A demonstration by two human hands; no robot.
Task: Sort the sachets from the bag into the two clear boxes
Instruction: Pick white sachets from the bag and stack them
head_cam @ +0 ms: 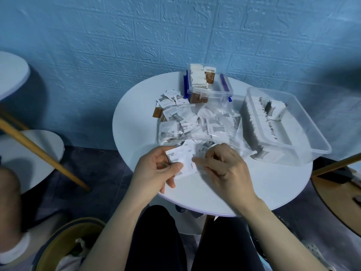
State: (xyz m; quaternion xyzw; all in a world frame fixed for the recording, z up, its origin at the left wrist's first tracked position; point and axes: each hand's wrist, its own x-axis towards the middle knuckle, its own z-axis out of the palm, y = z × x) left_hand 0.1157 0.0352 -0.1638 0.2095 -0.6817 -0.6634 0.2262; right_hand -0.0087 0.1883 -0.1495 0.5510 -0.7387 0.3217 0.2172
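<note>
A clear plastic bag [201, 126] full of white-and-grey sachets lies in the middle of the round white table [136, 122]. My left hand [156, 169] grips a small stack of white sachets [183, 159] near the table's front edge. My right hand [222, 165] is beside it at the bag's mouth, fingers curled and pinching at a sachet there. A small clear box with blue clips [218, 92] at the back holds brown-and-white sachets standing up. A large clear box [304, 122] on the right holds a long row of white sachets.
Loose white and brown sachets [168, 100] lie on the table left of the small box. Other round tables and wooden legs [45, 153] stand at left and right. A bin [64, 247] sits on the floor at lower left, beside another person's leg.
</note>
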